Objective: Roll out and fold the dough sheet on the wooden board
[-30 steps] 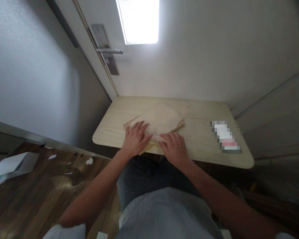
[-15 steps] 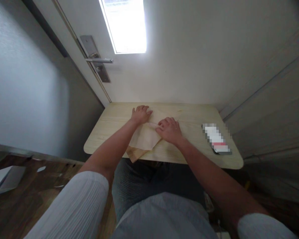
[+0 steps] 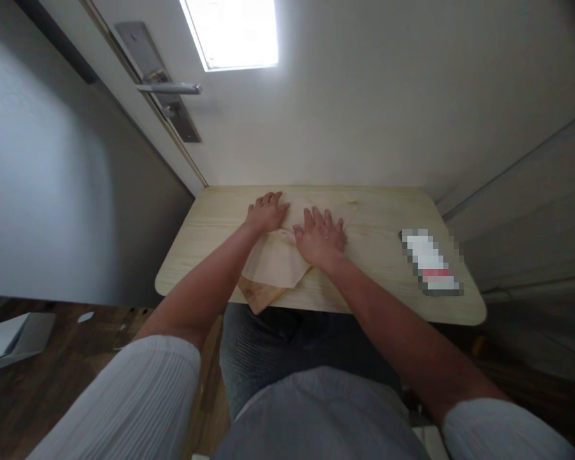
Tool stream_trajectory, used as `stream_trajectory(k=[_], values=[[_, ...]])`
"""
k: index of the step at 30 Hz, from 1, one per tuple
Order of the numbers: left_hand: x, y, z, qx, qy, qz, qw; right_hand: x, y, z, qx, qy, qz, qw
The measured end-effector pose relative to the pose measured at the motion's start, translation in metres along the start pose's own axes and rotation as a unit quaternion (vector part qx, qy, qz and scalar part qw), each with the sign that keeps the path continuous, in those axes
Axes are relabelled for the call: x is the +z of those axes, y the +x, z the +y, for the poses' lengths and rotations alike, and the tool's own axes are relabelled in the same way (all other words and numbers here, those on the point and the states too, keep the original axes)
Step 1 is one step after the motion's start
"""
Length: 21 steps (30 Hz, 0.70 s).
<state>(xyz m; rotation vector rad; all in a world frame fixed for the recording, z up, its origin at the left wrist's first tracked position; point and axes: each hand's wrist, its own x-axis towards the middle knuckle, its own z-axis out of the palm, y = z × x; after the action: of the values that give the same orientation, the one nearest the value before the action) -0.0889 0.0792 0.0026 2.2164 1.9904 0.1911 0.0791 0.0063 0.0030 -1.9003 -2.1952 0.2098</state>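
Observation:
A beige cloth (image 3: 273,265) lies folded on a small pale wooden table (image 3: 378,281), one corner hanging over the near edge. My left hand (image 3: 266,213) rests flat on the far left part of the cloth, fingers stretched out. My right hand (image 3: 320,237) lies flat on the cloth beside it, fingers spread and pointing away from me. Both palms press down on the fabric; neither hand grips anything.
A blurred flat object (image 3: 431,262) lies on the table's right side. A white door with a metal handle (image 3: 170,88) stands behind the table. Wooden floor with paper scraps and a white box (image 3: 9,332) lies at the left. My lap is under the table's near edge.
The cloth was folded over away from me. Both hands moved from the near edge to the far part of the cloth, and my right hand went from curled to flat and spread.

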Motion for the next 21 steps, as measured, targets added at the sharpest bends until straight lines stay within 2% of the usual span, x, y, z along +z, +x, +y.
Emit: stream_trajectory(k=[4, 8, 21], values=[[-0.001, -0.020, -0.001, 0.017, 0.012, 0.027, 0.999, 0.002, -0.019, -0.007, -0.031, 0.008, 0.038, 0.999], [-0.001, -0.044, -0.006, 0.030, 0.019, 0.039, 0.999, 0.004, -0.044, -0.016, -0.065, 0.022, 0.049, 0.996], [-0.001, -0.124, -0.028, 0.059, 0.021, 0.047, 0.997, 0.007, -0.124, -0.040, -0.154, 0.061, 0.027, 0.986]])
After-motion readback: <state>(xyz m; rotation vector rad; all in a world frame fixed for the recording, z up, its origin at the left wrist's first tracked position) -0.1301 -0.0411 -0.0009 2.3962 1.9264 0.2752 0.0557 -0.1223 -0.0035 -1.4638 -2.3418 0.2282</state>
